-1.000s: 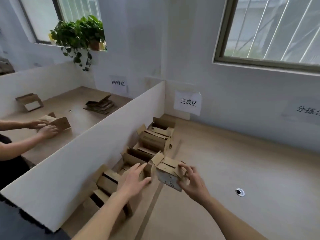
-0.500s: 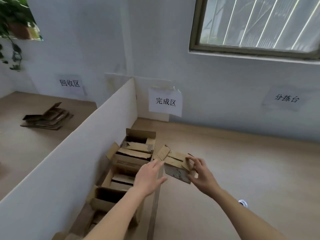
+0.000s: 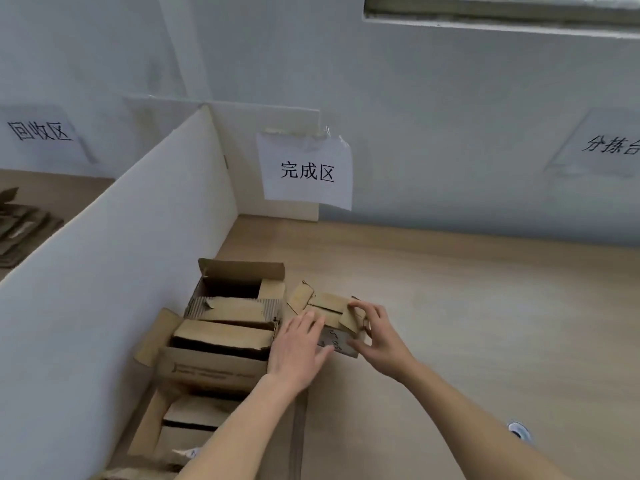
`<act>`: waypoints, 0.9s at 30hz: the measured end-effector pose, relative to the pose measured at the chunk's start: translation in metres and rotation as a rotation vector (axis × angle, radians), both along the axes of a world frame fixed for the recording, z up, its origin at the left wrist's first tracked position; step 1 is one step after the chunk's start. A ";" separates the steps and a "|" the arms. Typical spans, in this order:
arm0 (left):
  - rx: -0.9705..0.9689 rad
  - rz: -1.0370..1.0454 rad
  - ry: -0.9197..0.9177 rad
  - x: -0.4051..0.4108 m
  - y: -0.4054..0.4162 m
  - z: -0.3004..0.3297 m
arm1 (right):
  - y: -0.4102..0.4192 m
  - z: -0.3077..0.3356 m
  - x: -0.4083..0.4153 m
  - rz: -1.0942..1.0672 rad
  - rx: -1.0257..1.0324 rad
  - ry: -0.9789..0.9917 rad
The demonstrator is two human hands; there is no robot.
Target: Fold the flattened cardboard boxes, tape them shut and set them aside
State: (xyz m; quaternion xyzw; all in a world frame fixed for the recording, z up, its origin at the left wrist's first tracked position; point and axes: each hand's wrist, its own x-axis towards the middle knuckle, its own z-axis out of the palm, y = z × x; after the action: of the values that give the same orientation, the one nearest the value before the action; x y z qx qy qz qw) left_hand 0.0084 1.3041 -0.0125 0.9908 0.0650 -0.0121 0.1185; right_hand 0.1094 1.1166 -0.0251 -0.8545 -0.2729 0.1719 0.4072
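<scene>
A small folded cardboard box [image 3: 327,304] with loose top flaps and a white label sits on the wooden table, just right of a row of bigger folded boxes [image 3: 221,341]. My right hand [image 3: 374,336] grips its right end, fingers on the top flap and thumb on the near side. My left hand [image 3: 299,348] lies with straight fingers against the box's left near side, covering part of it.
A white divider board [image 3: 114,271] runs along the left of the row of boxes. Paper signs hang on the wall [image 3: 306,171]. Flattened cardboard [image 3: 20,223] lies beyond the divider. A small round object [image 3: 518,429] lies on the bare table [image 3: 467,323] at right.
The small box has been carried forward and set down beside the far boxes of the row. My left hand has come onto it. The view has swung right and down.
</scene>
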 end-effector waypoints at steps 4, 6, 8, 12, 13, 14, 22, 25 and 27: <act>0.069 0.018 0.075 0.030 0.012 -0.023 | 0.021 -0.028 0.030 0.025 0.009 0.051; 0.066 0.040 0.114 0.039 0.016 -0.033 | 0.030 -0.038 0.038 0.049 -0.004 0.080; 0.079 0.053 0.152 0.044 0.016 -0.042 | 0.036 -0.047 0.044 0.081 -0.050 0.070; 0.111 0.038 0.208 0.043 0.014 -0.053 | 0.040 -0.059 0.041 0.107 -0.177 0.006; 0.120 0.037 0.211 0.042 0.012 -0.054 | 0.038 -0.059 0.038 0.100 -0.212 0.002; 0.123 0.041 0.218 0.041 0.011 -0.052 | 0.036 -0.058 0.034 0.090 -0.246 0.004; 0.158 0.048 0.159 0.032 -0.017 0.014 | -0.015 0.010 0.023 0.020 -0.442 -0.167; 0.160 0.040 0.114 0.023 -0.037 0.059 | -0.043 0.052 0.013 0.009 -0.478 -0.249; 0.140 0.052 0.075 0.015 -0.050 0.089 | -0.063 0.082 0.005 -0.007 -0.494 -0.287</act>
State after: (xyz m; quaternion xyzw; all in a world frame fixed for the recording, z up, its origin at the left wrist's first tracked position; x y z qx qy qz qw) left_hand 0.0233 1.2541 0.0769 0.9935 0.0957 -0.0416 0.0465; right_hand 0.1149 1.0533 0.0568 -0.9443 -0.2746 0.1092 0.1447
